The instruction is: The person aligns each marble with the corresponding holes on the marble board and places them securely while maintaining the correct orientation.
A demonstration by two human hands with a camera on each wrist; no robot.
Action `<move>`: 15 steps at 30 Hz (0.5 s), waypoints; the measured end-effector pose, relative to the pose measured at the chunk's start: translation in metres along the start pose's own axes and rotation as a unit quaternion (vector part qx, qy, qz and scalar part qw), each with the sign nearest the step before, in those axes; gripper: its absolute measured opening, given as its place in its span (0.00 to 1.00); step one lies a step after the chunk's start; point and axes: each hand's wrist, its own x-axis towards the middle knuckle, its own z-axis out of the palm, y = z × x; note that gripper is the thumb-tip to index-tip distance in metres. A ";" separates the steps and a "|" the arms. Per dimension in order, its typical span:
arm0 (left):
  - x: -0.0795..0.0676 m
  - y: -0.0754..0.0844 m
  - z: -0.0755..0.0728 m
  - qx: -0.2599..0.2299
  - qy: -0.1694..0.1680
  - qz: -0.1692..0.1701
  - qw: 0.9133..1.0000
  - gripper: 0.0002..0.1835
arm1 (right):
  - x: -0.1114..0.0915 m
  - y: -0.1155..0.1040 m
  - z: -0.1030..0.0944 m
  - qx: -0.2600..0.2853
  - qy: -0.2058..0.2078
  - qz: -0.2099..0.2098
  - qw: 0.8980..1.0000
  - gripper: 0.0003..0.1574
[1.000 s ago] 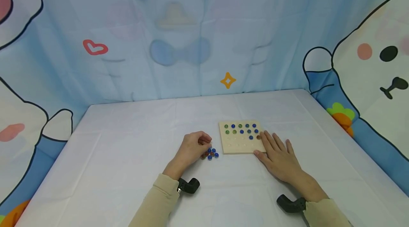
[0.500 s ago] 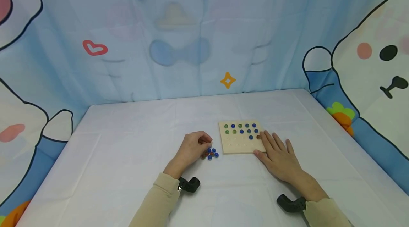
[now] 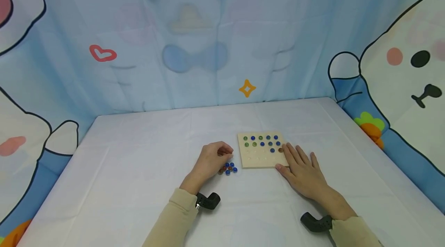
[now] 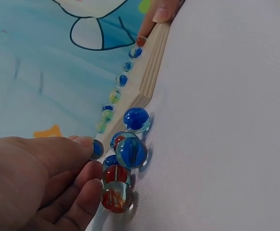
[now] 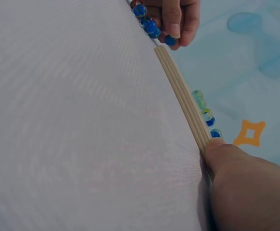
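Note:
My left hand (image 3: 209, 161) pinches a blue marble (image 4: 97, 149) between thumb and fingertips, just above a small pile of loose marbles (image 3: 227, 168). Blue and reddish-brown glass ones make up that pile on the cloth. To its right lies a pale wooden board (image 3: 259, 161) with rows of small hollows. Green, blue and brown marbles fill the far two rows and the right end of the third. On the board's right edge rests my right hand (image 3: 306, 175), fingers straight and spread; its thumb (image 5: 222, 149) touches the near edge in the right wrist view.
A white cloth (image 3: 139, 177) covers the table. Behind it and at both sides hangs a light blue curtain (image 3: 194, 85) with cartoon animals. Each wrist wears a black camera mount (image 3: 208, 201).
My left hand has risen slightly to the right, away from the pile, with a blue marble in its fingertips. The right hand and the board stay in place.

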 end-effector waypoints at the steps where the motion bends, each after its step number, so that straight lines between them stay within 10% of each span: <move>1: 0.000 0.001 0.000 -0.002 0.002 -0.002 1.000 0.06 | 0.000 0.000 0.000 0.000 0.000 0.000 1.000 0.51; 15: 0.004 0.009 0.005 -0.013 0.013 0.005 1.000 0.06 | 0.000 0.000 0.000 -0.002 0.004 -0.002 1.000 0.51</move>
